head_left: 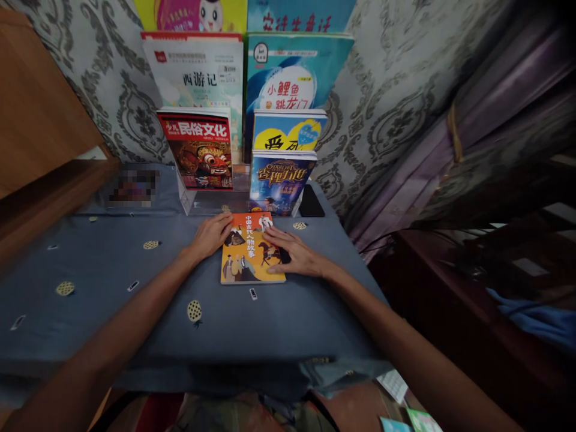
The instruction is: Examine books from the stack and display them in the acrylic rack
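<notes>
An orange and yellow paperback book (245, 258) with Chinese lettering and painted figures lies closed, face up, on the table. My left hand (211, 234) rests at its upper left edge, fingertips stretched out and touching the corner; its thumb is hard to make out. Across the right side of the cover lies my right hand (294, 252), open, with thumb and fingers apart. Just behind the book stands a clear display rack (207, 203). Its front row has a red book with a mask picture (202, 153) and a dark blue book (279, 180).
More books rise in tiers behind, among them a pale book (198, 66) and a teal book (299, 66). A black phone-like slab (311, 202) lies right of the rack. The table's grey-blue cloth (157, 312) has pineapple prints. A purple curtain (405, 174) hangs at right.
</notes>
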Motion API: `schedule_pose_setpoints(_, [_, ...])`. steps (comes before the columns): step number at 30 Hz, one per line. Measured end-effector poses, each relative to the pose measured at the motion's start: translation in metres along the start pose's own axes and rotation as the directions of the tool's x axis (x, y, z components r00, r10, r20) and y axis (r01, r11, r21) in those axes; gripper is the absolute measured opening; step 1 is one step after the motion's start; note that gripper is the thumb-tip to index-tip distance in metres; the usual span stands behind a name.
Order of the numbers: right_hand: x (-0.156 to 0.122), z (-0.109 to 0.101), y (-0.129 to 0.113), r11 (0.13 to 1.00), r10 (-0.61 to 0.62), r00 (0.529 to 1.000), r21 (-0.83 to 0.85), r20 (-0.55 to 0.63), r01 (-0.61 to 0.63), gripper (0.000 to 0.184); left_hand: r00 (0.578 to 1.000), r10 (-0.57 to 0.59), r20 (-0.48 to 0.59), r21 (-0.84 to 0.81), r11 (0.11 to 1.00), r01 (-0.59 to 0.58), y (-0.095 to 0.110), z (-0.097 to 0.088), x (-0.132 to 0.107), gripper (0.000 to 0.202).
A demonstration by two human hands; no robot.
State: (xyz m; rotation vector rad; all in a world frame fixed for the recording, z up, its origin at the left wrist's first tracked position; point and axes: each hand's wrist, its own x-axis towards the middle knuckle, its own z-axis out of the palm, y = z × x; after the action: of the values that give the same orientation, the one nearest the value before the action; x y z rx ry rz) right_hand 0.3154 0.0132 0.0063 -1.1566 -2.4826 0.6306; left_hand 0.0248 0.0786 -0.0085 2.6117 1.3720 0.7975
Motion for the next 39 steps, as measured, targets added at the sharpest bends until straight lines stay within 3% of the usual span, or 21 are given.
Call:
schedule_pose_setpoints(7, [0.02,0.0,0.006,0.998,0.061,0.998,-0.011,-0.022,-0.061,0.096,0.998,0.034,0.058,-0.016,0.999,-0.033,-0.005,-0.001,-0.003,0.041])
schedule_pose_setpoints(11, [0.021,0.001,0.005,0.998,0.054,0.998,-0.006,-0.042,-0.055,0.084,0.992,0.069,0.107,-0.002,0.998,-0.069,0.001,-0.005,-0.009,0.041])
schedule_pose_setpoints(16, [0.021,0.005,0.006,0.999,0.049,0.997,-0.006,-0.067,-0.049,0.07,0.974,0.129,0.187,0.002,0.991,-0.132,0.023,-0.015,-0.022,0.041])
schedule_pose_setpoints(21, [0.022,0.012,0.011,0.999,0.027,0.994,-0.035,-0.105,-0.03,0.062,0.948,0.251,0.196,-0.072,0.968,-0.241,0.043,-0.024,-0.041,0.038])
schedule_pose_setpoints(29, [0.022,0.017,0.015,0.999,0.009,0.99,-0.048,-0.142,-0.016,0.058,0.893,0.371,0.256,-0.177,0.926,-0.334,0.07,-0.038,-0.072,0.039])
schedule_pose_setpoints(39, [0.021,0.018,0.016,0.999,-0.012,0.988,-0.05,-0.156,0.004,0.056,0.849,0.4,0.345,-0.159,0.917,-0.367,0.116,-0.023,-0.05,0.041])
